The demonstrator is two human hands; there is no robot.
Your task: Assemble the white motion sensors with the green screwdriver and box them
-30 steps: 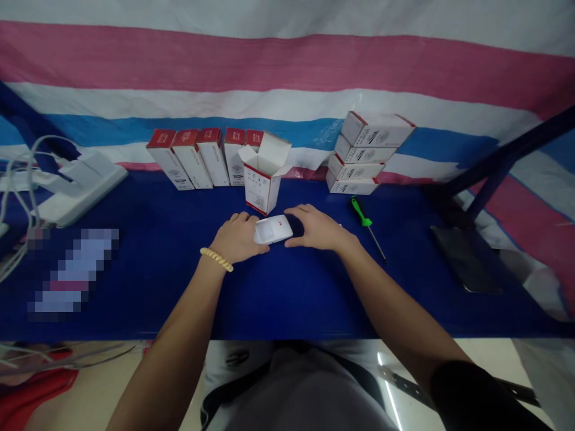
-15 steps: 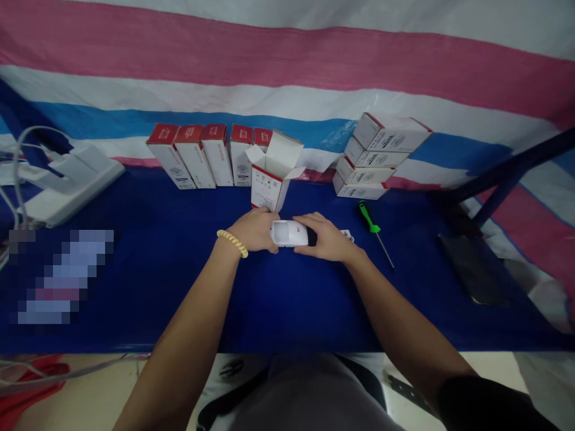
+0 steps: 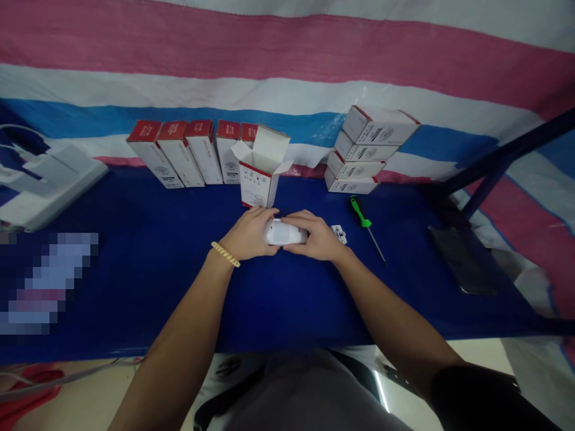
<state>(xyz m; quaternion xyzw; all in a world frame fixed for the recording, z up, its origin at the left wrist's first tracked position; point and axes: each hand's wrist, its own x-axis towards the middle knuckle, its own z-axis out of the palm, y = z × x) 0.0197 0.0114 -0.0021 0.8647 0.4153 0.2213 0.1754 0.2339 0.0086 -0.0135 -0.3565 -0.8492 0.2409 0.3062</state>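
Note:
A rounded white device (image 3: 282, 232) is held between both hands over the blue table. My left hand (image 3: 252, 234) is closed round its left end, with a yellow twisted band on the wrist. My right hand (image 3: 314, 235) grips the other end, its fingers covering part of the device. Just behind the hands stands an open white and red box (image 3: 257, 187) with its flaps up. A small white part (image 3: 339, 234) lies right beside my right hand.
Several red-topped boxes (image 3: 171, 157) stand at the back left; more boxes (image 3: 377, 134) are stacked at the back right. A green screwdriver (image 3: 362, 214) and a dark flat object (image 3: 460, 260) lie right. White power strips (image 3: 54, 188) are left.
The device between my hands has turned over, so its recess and dark end no longer show. The whole view has shifted slightly, moving the boxes and tools left in the picture.

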